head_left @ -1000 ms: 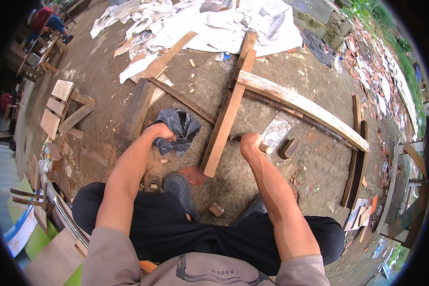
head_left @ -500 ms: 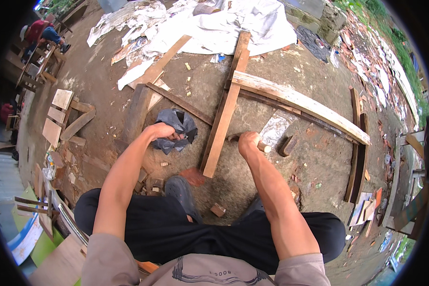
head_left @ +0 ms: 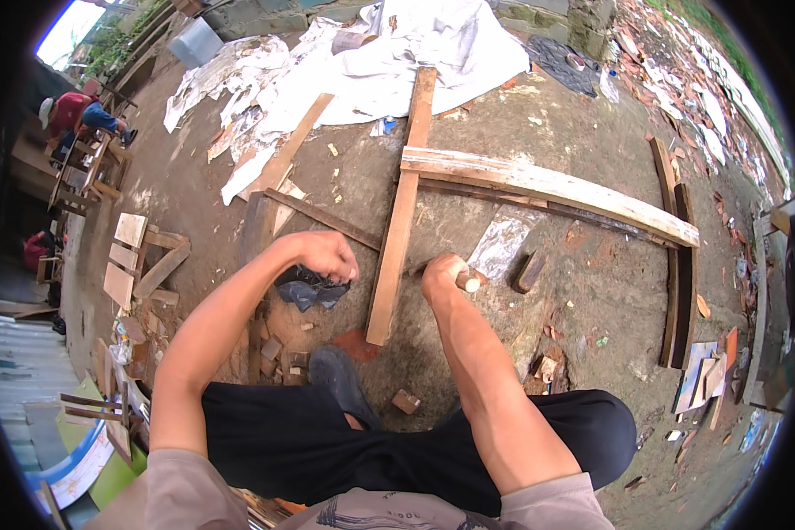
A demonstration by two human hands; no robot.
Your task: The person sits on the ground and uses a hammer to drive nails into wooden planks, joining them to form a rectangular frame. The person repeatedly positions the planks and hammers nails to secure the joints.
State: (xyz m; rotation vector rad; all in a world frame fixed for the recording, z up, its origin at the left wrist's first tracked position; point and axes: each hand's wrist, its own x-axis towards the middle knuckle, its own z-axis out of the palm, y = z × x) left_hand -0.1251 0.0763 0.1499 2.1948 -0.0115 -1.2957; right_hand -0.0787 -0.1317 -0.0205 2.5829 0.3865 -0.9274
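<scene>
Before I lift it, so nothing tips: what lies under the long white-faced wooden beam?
Under the long white-faced wooden beam, a brown wooden plank shows at its left end and two dark wooden boards at its right. The beam's underside and contact points are covered.

The left bag [head_left: 312,294] is crinkled, glossy plastic; the handle [head_left: 469,283], smooth wood; the central beam [head_left: 392,256], matt wood; the far sheet [head_left: 397,75] looks like wrinkled cloth.
</scene>
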